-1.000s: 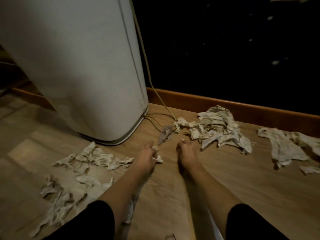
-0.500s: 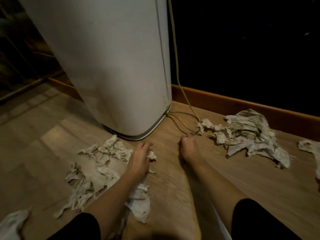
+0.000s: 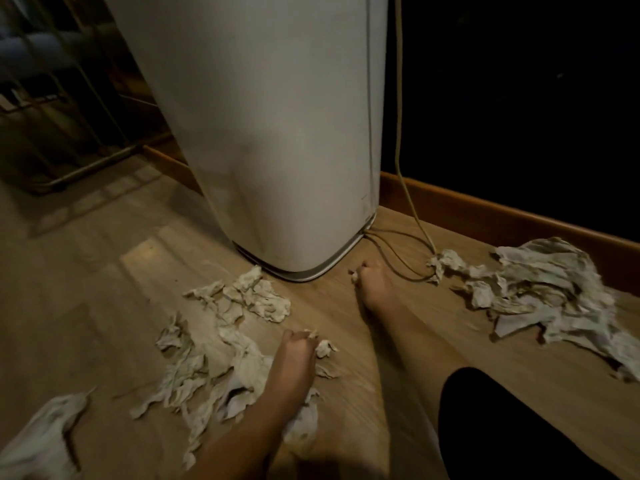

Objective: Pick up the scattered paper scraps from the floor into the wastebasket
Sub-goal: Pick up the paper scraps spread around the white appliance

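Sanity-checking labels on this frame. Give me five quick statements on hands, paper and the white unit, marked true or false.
1. The left hand is closed on paper scraps. True.
2. The right hand lies flat and open on the floor. False: it is curled shut, with a bit of paper at its fingers.
3. A cord hangs beside the tall white unit. True.
4. The floor is carpeted. False: wood-look boards.
5. The biggest paper pile lies right of the right hand. True.
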The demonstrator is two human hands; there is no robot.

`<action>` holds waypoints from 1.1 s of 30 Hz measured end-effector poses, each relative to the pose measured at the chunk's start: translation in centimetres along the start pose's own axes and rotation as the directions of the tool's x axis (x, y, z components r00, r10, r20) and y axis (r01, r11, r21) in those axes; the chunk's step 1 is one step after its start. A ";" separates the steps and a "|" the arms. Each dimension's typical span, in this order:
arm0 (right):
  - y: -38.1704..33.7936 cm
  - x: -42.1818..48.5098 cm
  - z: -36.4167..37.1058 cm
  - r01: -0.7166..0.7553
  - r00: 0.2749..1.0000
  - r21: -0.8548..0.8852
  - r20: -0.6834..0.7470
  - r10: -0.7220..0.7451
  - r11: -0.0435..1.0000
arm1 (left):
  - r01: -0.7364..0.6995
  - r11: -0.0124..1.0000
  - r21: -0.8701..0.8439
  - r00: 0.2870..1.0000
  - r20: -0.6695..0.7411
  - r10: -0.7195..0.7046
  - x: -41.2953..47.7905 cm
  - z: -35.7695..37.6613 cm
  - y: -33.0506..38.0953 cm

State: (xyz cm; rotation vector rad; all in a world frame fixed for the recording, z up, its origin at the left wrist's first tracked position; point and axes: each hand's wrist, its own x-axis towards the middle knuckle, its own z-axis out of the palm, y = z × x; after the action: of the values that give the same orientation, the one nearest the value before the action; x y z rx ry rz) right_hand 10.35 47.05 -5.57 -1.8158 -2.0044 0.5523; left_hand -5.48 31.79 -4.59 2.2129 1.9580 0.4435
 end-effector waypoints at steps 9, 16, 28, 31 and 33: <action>-1.7 -10.9 1.5 0.064 0.993 0.184 -0.114 -0.043 0.981 | 0.139 0.976 -0.170 0.980 -0.119 -0.160 -3.3 -5.4 -3.7; -9.8 -16.3 2.8 0.237 0.958 0.247 0.100 -0.268 0.940 | 0.312 0.931 -0.191 0.937 -0.098 -0.335 -9.5 -10.1 -10.9; -11.6 -22.3 6.2 0.544 0.808 0.120 0.192 -0.557 0.831 | 0.335 0.937 -0.096 0.942 0.071 -0.329 -17.3 -5.5 -9.1; -12.2 -20.8 5.1 0.438 0.859 0.244 0.168 -0.483 0.865 | 0.360 0.915 -0.180 0.931 0.003 -0.366 -17.1 -6.9 -10.3; -13.3 -18.9 4.4 0.417 0.887 0.236 0.106 -0.450 0.878 | 0.390 0.891 -0.231 0.904 -0.088 -0.419 -16.3 -8.5 -11.4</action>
State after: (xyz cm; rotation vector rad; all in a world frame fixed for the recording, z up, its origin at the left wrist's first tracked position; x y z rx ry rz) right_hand -1.41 26.88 -2.65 -1.1741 -2.2691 0.7457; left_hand -20.59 16.50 -1.98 1.6258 2.2490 0.7110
